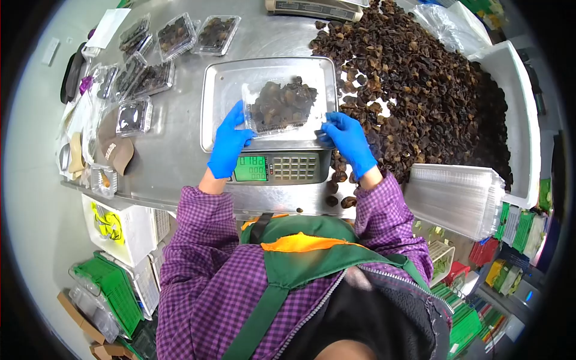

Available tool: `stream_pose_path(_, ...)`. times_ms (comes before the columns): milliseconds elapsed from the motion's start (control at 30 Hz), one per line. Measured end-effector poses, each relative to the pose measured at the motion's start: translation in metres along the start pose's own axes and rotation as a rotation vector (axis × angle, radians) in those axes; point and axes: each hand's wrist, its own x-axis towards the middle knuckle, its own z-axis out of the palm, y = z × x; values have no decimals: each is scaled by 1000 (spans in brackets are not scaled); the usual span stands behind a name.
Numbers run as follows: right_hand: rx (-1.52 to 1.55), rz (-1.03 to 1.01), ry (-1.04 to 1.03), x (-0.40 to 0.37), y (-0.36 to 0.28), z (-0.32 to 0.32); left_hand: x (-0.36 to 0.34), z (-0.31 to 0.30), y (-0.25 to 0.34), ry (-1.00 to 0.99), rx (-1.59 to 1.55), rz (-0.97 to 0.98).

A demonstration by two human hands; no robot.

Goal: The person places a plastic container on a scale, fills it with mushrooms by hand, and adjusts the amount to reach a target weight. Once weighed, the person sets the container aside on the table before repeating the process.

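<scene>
A clear plastic clamshell box (pixel 281 128) filled with dark brown wood ear mushrooms (pixel 282 103) sits on the metal tray (pixel 210 96) of a digital scale (pixel 294 168). My left hand (pixel 230 143), in a blue glove, grips the box's left edge between thumb and fingers. On the other side my right hand (pixel 349 141), also blue-gloved, has its fingers bent together near the box's right edge and the tray's rim. Whatever those fingertips pinch is too small to make out. The scale's green display (pixel 251 168) is lit.
A big heap of loose mushrooms (pixel 414 90) covers the right, against a white foam box (pixel 521 114). Stacked clear trays (pixel 456 198) stand at front right. Several filled boxes (pixel 175 37) and a brown cap (pixel 118 152) lie left. Another scale (pixel 315 8) stands behind.
</scene>
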Motion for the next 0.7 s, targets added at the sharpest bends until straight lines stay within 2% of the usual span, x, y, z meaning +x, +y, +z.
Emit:
stream_pose_path(67,-490,-347,165,-29,-8,-17,-5,0,4,25,145,86)
stream_pose_path(100,-492,-360,257,-60,-34,-26,-8,-4,6,25,143,87)
stream_pose_path(133,-637,-513,385,-85,-48,-50,-13,-12,9,39,140,92)
stream_pose_path(167,-568,-551,500,-116,-64,-72,-17,-21,10,55,136,96)
stream_pose_path(200,-845,-636,665,-141,-73,-108,-19,-30,10,58,133,90)
stream_pose_path(233,-836,-704,750,-164,-82,-139,-19,-41,9,86,116,122)
stream_pose_path(267,-1048,-424,980,-196,-96,-159,-21,-48,9,115,99,151)
stream_pose_path(333,-1405,-369,1089,-236,-86,-233,-24,-52,14,143,55,165)
stream_pose_path(400,-1163,-221,925,-260,-59,-291,-26,-49,25,148,44,216)
stream_pose_path(433,-1281,-104,917,-262,-50,-306,-26,-47,29,150,86,224)
stream_pose_path(467,-1280,-105,910,-264,-42,-319,-26,-43,33,155,88,222)
stream_pose_path(533,-834,-108,865,-268,-31,-340,-25,-34,39,110,95,251)
stream_pose_path(567,-830,-109,867,-270,-35,-336,-23,-31,42,108,98,254)
stream_pose_path(633,-664,44,839,-273,-50,-325,-18,-27,46,66,114,282)
stream_pose_path(667,-663,44,841,-276,-48,-328,-14,-27,47,64,115,282)
stream_pose_path(700,-524,-89,813,-282,-45,-337,-8,-26,49,61,136,290)
